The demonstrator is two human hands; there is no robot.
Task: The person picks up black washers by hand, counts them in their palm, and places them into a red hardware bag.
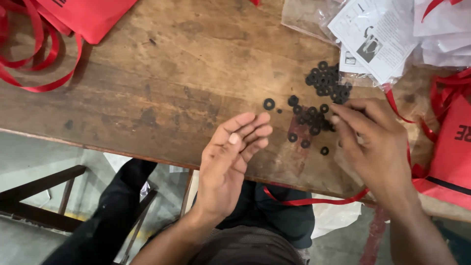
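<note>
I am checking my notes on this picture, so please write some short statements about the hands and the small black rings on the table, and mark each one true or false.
1. The small black rubber rings lie on a worn brown wooden table. True.
2. The left hand grips a pair of scissors. False: it is open, palm turned up, and no tool is in it.
3. The right hand reaches with its fingertips to the edge of the ring pile. True.
4. All the rings sit in one neat stack. False: they lie scattered flat, and one ring is apart on the left.
5. Red fabric bags with red ribbon handles lie on the table. True.
</note>
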